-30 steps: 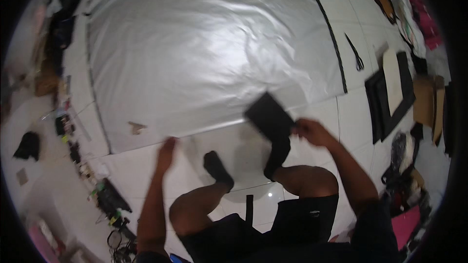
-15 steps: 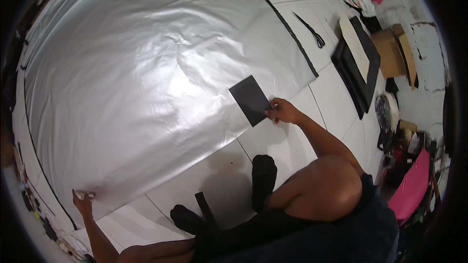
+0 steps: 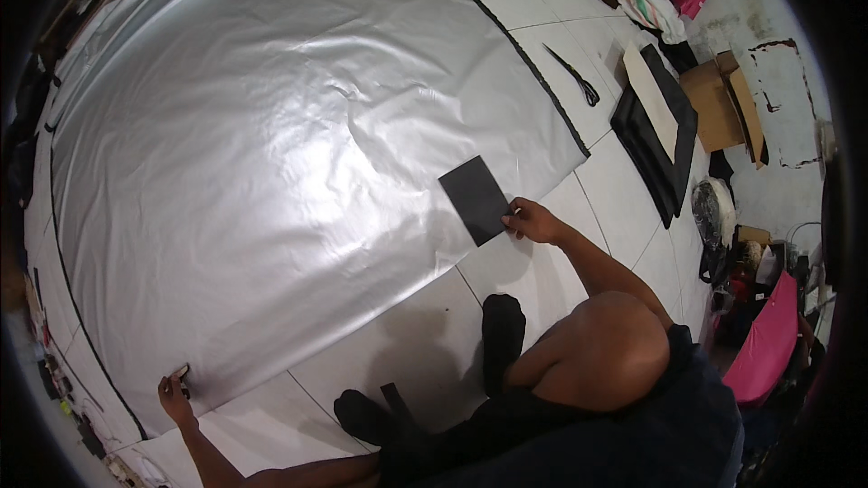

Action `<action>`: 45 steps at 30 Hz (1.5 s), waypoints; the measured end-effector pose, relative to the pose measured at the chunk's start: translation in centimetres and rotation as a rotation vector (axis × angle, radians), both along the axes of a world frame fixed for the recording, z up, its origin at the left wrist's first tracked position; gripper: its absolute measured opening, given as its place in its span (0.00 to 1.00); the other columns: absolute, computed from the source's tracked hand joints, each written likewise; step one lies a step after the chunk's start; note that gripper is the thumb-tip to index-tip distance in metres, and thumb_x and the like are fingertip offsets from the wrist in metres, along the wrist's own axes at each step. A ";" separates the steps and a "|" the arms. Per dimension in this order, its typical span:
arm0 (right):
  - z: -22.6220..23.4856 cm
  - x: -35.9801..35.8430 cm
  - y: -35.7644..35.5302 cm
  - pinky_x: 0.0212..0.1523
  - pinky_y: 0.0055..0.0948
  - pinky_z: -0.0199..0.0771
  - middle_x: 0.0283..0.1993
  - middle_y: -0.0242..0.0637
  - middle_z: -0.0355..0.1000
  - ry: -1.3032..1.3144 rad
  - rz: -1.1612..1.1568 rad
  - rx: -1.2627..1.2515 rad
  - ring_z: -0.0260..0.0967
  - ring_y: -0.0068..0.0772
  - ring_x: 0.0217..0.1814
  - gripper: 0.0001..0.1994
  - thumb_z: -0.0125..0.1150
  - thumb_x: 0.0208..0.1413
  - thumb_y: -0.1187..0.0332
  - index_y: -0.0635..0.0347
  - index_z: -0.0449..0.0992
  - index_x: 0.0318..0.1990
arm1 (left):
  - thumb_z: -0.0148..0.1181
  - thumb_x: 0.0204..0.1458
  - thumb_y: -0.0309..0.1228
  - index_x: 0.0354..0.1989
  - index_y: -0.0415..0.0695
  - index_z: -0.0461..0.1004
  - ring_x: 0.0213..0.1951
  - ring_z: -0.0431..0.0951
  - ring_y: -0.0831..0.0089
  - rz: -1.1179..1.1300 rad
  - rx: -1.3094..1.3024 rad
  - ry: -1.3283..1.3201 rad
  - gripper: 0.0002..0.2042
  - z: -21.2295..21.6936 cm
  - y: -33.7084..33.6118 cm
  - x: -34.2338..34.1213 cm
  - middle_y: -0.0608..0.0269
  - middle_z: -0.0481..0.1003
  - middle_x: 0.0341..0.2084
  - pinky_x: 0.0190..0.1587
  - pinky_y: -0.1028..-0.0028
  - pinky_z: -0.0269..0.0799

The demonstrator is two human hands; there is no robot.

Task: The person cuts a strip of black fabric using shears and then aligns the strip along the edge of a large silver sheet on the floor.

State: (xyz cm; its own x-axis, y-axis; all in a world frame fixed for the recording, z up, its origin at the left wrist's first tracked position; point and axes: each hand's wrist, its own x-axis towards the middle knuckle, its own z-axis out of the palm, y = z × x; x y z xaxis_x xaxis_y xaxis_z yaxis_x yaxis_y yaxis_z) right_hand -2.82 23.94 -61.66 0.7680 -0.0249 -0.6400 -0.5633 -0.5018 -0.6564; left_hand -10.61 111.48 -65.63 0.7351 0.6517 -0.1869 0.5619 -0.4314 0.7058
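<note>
A large silver sheet (image 3: 271, 126) with creases and black-edged sides covers much of the floor. Out to the right, my right hand (image 3: 532, 220) pinches the edge of a dark rectangular panel (image 3: 476, 201), held over the sheet's near border. Far to the left, my left hand (image 3: 177, 399) closes round a small metallic tool (image 3: 183, 372) near the sheet's corner; its exact kind is too small to make out. A short black strip (image 3: 396, 402) lies by my left foot.
Black-handled scissors (image 3: 573, 75) lie on the white tiles beyond the sheet's right edge. Further right are a folded black piece with a cream sheet (image 3: 655, 113), an open cardboard box (image 3: 714, 107) and a pink item (image 3: 764, 343) among clutter. My dark-socked feet (image 3: 503, 343) stand near the sheet.
My view has shifted slightly. My left hand has turned the small tool, which now points more upward. The dark panel stays pinched in my right hand near the same border.
</note>
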 end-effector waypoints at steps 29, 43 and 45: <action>9.4 0.1 21.9 0.47 0.35 0.71 0.47 0.41 0.74 -0.316 0.716 0.498 0.72 0.39 0.48 0.23 0.65 0.53 0.54 0.58 0.74 0.51 | 0.52 0.61 0.45 0.54 0.41 0.59 0.46 0.73 0.67 -0.686 -1.586 0.497 0.22 12.8 -40.0 5.6 0.57 0.68 0.45 0.54 0.59 0.73; 7.4 -4.1 -6.4 0.44 0.42 0.75 0.42 0.43 0.76 0.224 0.649 -0.909 0.75 0.44 0.47 0.25 0.70 0.43 0.52 0.60 0.76 0.43 | 0.58 0.37 0.16 0.57 0.44 0.66 0.60 0.62 0.46 -0.995 0.538 0.158 0.31 4.8 -19.2 -1.5 0.43 0.59 0.60 0.60 0.59 0.62; 7.3 -2.3 -3.5 0.48 0.43 0.73 0.51 0.44 0.72 -0.182 0.389 -0.842 0.71 0.45 0.52 0.30 0.66 0.43 0.66 0.52 0.64 0.57 | 0.54 0.40 0.13 0.54 0.43 0.68 0.56 0.67 0.48 -0.914 0.590 0.087 0.27 4.3 -18.9 -1.3 0.45 0.64 0.56 0.56 0.60 0.67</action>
